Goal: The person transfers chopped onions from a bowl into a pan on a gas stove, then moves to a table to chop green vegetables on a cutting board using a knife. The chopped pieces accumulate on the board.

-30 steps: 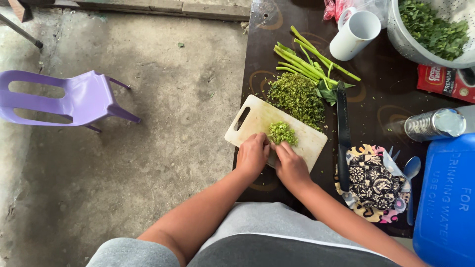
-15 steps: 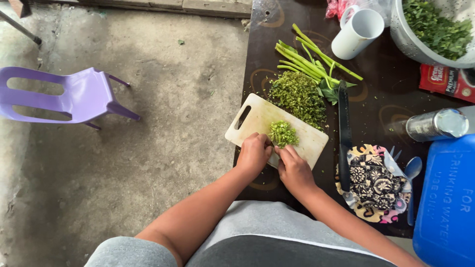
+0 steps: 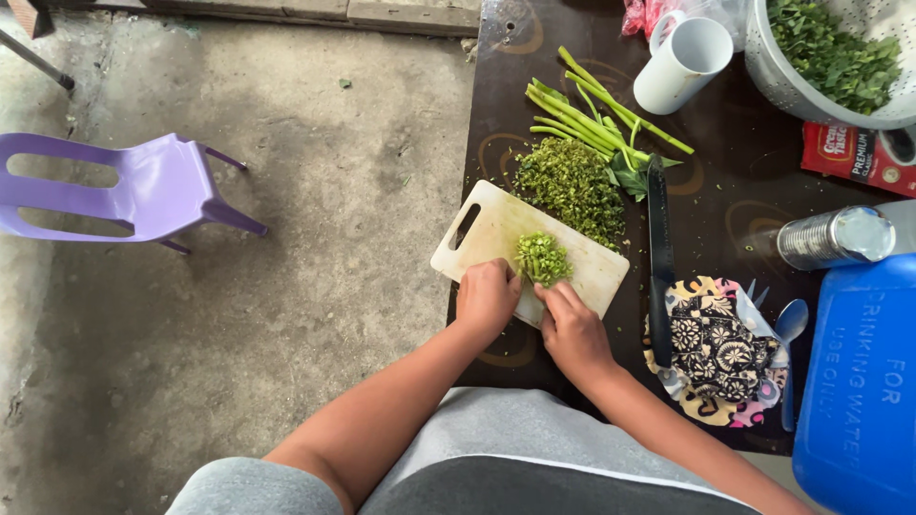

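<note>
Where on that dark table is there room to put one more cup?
Bare table lies between the knife, the white mug and the metal can. The near right corner is crowded with the patterned cloth, spoon and blue jug.

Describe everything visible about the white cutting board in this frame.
The cutting board is a white, plastic-looking rectangle with rounded corners and a slot handle at its far-left corner. It lies flat and skewed on the dark table. A small heap of chopped greens sits on it, and a larger pile spills over its far edge. The left hand and right hand rest on its near edge beside the heap.
</note>
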